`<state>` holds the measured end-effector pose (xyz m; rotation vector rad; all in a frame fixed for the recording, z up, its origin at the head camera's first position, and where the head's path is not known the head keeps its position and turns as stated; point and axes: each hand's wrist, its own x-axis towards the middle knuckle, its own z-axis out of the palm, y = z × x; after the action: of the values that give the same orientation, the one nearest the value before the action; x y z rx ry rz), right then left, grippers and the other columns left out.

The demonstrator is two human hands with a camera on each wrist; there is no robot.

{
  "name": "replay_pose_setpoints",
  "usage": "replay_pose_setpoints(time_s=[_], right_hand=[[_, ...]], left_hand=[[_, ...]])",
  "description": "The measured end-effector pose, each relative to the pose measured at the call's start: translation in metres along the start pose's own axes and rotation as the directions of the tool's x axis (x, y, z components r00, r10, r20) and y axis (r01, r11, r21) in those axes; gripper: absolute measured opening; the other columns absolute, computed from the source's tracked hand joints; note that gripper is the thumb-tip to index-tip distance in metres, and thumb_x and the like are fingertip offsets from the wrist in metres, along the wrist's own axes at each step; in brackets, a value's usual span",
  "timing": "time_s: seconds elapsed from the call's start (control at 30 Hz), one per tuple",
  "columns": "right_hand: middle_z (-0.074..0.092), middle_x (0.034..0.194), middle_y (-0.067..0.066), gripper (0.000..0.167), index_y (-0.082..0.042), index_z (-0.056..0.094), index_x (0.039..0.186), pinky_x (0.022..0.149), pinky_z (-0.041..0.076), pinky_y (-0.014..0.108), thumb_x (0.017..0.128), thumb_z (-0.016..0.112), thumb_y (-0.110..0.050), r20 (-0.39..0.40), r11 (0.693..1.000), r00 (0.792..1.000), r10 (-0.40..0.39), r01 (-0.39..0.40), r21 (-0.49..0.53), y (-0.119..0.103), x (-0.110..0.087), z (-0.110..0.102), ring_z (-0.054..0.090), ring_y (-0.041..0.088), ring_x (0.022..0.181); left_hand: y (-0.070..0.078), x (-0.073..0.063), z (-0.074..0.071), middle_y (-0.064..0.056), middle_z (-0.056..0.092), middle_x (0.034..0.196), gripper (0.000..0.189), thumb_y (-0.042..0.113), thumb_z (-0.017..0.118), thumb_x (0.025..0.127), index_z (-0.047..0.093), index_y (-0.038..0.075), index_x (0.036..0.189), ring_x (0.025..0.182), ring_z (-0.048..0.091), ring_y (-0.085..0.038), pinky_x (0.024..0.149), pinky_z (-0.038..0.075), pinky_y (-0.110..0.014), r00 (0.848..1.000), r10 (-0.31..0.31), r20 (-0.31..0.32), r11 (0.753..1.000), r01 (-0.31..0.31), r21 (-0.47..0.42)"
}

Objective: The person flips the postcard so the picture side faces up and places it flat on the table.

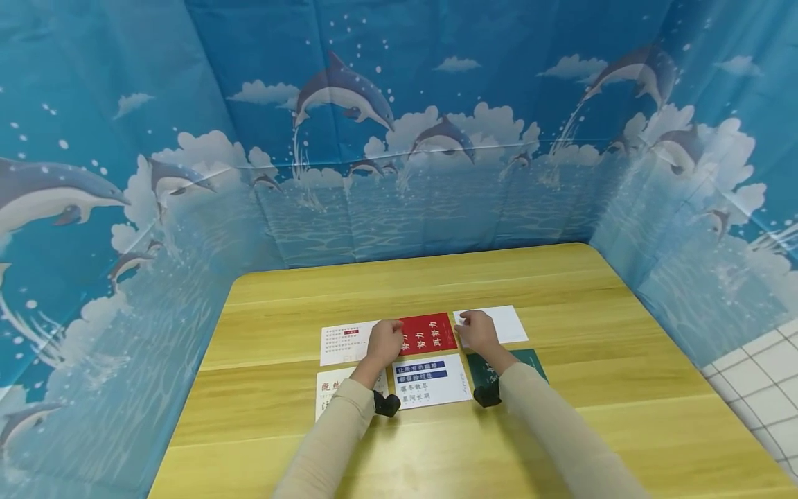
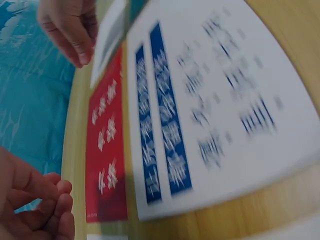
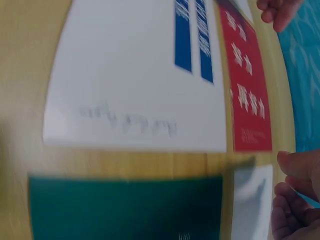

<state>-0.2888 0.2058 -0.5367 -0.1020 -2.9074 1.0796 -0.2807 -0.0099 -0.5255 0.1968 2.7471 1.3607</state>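
My left hand point(image 1: 385, 342) is over the gap between a white card with small print point(image 1: 337, 350) and a red card with white Chinese characters point(image 1: 430, 334). In the left wrist view its fingers are loosely bent, with nothing between them. My right hand point(image 1: 479, 331) is over a mostly white card point(image 1: 508, 324), right of the red one. Its thumb and fingers stand apart in the right wrist view, holding nothing. Below the red card lies a white card with blue bands point(image 1: 436, 388); a dark green card point(image 1: 530, 358) sits under my right wrist, partly covered.
Another white card with brownish characters point(image 1: 330, 387) lies at lower left, partly hidden by my left arm. The cards form two rows on a yellow wooden table point(image 1: 399, 284). A blue dolphin-print curtain point(image 1: 405, 201) surrounds its back and sides. White floor tiles point(image 1: 760, 381) show at right.
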Motion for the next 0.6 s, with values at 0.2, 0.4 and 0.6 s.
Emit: replay_pose_setpoints(time_s=[0.2, 0.4, 0.6], right_hand=[[0.062, 0.09, 0.019, 0.035, 0.012, 0.058, 0.112, 0.075, 0.048, 0.044, 0.085, 0.063, -0.011, -0.046, 1.0, 0.999, 0.028, -0.028, -0.003, 0.025, -0.003, -0.031, 0.057, 0.03, 0.08], [0.061, 0.094, 0.025, 0.034, 0.015, 0.057, 0.11, 0.077, 0.047, 0.047, 0.085, 0.06, -0.008, -0.106, 0.998, 0.992, 0.066, -0.065, 0.01, 0.044, -0.01, -0.06, 0.057, 0.035, 0.084], [0.058, 0.104, 0.03, 0.035, 0.016, 0.055, 0.113, 0.081, 0.046, 0.049, 0.087, 0.058, -0.007, -0.1, 0.993, 0.988, 0.117, -0.114, 0.028, 0.061, -0.015, -0.078, 0.056, 0.039, 0.094]], left_hand=[[0.018, 0.004, 0.023, -0.012, 0.063, 0.106, 0.028, 0.008, 0.051, 0.092, 0.062, -0.002, 0.115, 0.08, 0.058, -0.021, 0.061, 0.045, -0.029, 0.998, -0.067, 0.005, 0.98, 0.067, -0.185], [0.039, 0.006, 0.05, -0.01, 0.064, 0.103, 0.027, 0.007, 0.054, 0.089, 0.063, -0.003, 0.112, 0.077, 0.057, -0.016, 0.064, 0.047, -0.027, 0.999, -0.045, 0.009, 0.982, 0.046, -0.181], [0.055, 0.009, 0.068, -0.015, 0.061, 0.113, 0.03, 0.009, 0.049, 0.092, 0.06, -0.006, 0.115, 0.083, 0.057, -0.018, 0.07, 0.047, -0.027, 0.999, -0.046, 0.017, 0.977, 0.048, -0.208]])
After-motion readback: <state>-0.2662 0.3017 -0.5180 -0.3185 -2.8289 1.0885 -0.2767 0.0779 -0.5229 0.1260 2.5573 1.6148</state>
